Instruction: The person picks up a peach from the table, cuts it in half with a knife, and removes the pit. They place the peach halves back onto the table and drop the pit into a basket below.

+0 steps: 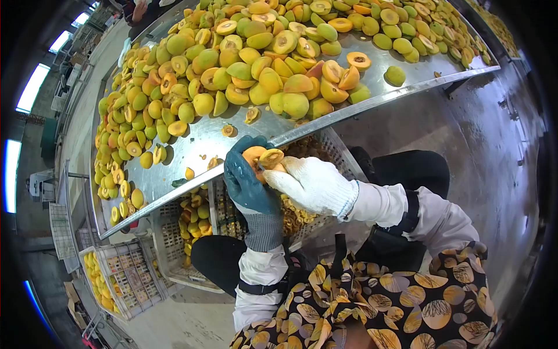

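Note:
My left hand (pixel 251 177), in a dark teal rubber-coated glove with a grey cuff, is closed around a cut yellow peach (pixel 253 154) just over the near edge of the metal table. A ring-like cut piece of peach (pixel 271 157) shows orange flesh on top of it. My right hand (pixel 311 181), in a white knit glove, is closed with its fingertips pressed against the same fruit. A small dark tip shows by those fingers; I cannot tell what tool it belongs to. Halved peaches (pixel 273 81) are heaped on the table beyond my hands.
The metal table (pixel 192 154) has a raised rim running diagonally before me. Below it stand a plastic crate of peach halves (pixel 197 218) and a crate of brown-yellow scraps (pixel 299 215). Another crate (pixel 131 276) stands at lower left. A person's hand (pixel 139 10) shows at the far upper left.

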Demonstrator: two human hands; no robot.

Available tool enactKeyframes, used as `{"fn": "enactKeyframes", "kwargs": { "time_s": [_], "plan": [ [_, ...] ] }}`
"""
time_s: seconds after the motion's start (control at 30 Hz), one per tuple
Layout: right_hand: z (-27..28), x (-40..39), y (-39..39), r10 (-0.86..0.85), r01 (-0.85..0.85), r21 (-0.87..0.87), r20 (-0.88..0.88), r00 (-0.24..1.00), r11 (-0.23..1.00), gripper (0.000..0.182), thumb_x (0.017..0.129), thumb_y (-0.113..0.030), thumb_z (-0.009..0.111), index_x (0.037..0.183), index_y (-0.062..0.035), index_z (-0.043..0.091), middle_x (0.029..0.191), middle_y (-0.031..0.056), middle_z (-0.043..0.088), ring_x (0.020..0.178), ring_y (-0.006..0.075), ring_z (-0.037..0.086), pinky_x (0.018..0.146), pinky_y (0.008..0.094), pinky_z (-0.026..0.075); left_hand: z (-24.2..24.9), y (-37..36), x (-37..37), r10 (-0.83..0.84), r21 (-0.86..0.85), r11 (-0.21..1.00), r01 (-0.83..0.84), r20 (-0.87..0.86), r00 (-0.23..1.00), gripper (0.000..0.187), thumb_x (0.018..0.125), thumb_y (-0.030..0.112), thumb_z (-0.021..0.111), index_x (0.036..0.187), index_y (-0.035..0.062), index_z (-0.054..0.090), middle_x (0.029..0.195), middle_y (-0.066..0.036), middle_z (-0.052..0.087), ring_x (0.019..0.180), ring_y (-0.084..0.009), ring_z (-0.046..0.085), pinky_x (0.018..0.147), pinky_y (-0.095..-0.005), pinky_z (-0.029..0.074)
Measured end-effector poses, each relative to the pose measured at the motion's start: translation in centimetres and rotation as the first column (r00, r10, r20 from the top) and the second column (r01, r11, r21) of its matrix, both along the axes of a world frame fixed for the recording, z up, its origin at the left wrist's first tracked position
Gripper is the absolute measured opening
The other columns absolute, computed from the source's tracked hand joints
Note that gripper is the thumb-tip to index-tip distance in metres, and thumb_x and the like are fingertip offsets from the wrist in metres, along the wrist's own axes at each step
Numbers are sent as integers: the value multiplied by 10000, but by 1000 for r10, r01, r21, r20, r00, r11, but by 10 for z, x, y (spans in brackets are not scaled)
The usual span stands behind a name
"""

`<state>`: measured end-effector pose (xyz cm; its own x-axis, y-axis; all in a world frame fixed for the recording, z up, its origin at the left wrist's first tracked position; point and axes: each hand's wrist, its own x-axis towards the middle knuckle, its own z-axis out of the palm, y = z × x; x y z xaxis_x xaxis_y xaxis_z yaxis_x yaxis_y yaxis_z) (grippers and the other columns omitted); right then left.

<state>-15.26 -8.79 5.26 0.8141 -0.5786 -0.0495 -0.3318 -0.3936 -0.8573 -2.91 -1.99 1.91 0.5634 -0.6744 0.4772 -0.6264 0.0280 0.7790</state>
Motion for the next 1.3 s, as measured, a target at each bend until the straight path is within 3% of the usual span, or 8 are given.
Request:
{"fn": "enactKeyframes", "kwargs": {
  "time_s": [0.17, 0.4, 0.47, 0.6, 0.73, 0.87, 1.1, 1.3],
  "plan": [
    [1, 1, 1, -28, 29, -46, 19, 999, 999, 458, 1011, -473, 451, 1090, -70, 654, 915, 209, 692, 889, 417, 661, 758, 483, 530, 18, -4, -24, -45, -198, 977, -78, -547, 836, 487, 1095, 401, 348, 1172, -22, 576, 1123, -142, 652, 1026, -212, 624, 951, -344, 477],
    [-19, 2, -10, 153, -191, 182, 204, 967, 965, 526, 999, -529, 462, 965, -29, 624, 637, 150, 618, 558, 291, 631, 534, 378, 505, 16, -1, -21, -71, -200, 979, -29, -474, 878, 483, 1107, 369, 315, 1174, -22, 590, 1111, -135, 654, 994, -206, 623, 931, -341, 482],
    [12, -5, -18, 194, -179, 778, 74, 978, 603, 584, 998, -570, 462, 878, -10, 581, 523, 72, 544, 365, 157, 499, 385, 283, 411, 23, 1, -19, -69, -159, 987, 0, -430, 900, 485, 1109, 361, 307, 1166, -24, 596, 1087, -129, 655, 972, -197, 620, 916, -331, 484],
    [0, -3, -17, -30, -196, 973, 201, 979, 125, 597, 1008, -564, 451, 748, -39, 568, 498, 46, 525, 352, 156, 490, 352, 278, 381, 20, 0, -15, -187, -227, 971, 72, -543, 818, 500, 1107, 374, 307, 1159, -31, 596, 1065, -116, 652, 948, -174, 614, 887, -309, 490],
    [3, -7, -13, 73, -142, 798, 123, 990, 586, 503, 1007, -545, 506, 846, -71, 552, 505, -18, 436, 342, 107, 401, 323, 253, 319, 19, -3, -14, -148, -146, 985, 94, -414, 898, 522, 1099, 404, 318, 1181, -32, 594, 1074, -120, 656, 926, -180, 625, 865, -315, 507],
    [-4, -13, -23, -18, -247, 965, 246, 969, -89, 527, 1025, -558, 442, 860, -65, 529, 486, -21, 431, 314, 99, 407, 274, 237, 303, 6, -10, -16, -293, -295, 941, 166, -465, 835, 540, 1091, 431, 327, 1217, -30, 578, 1097, -127, 658, 930, -185, 642, 856, -323, 528],
    [-17, -17, -32, -4, -415, 878, 427, 904, -237, 508, 1014, -554, 480, 864, -72, 535, 512, -14, 460, 329, 99, 429, 298, 235, 344, 15, -17, -8, -458, -338, 889, 308, -651, 605, 574, 1084, 474, 302, 1162, -12, 597, 1011, -138, 677, 846, -199, 667, 794, -324, 560],
    [12, -20, -36, 272, -209, 897, 105, 957, 390, 543, 1003, -558, 489, 819, -53, 568, 496, 4, 466, 337, 103, 412, 331, 255, 337, 8, -15, 9, -396, -305, 908, 288, -850, 348, 652, 1045, 563, 350, 1129, -25, 620, 920, -166, 699, 760, -245, 678, 714, -359, 582]
  ]
}}
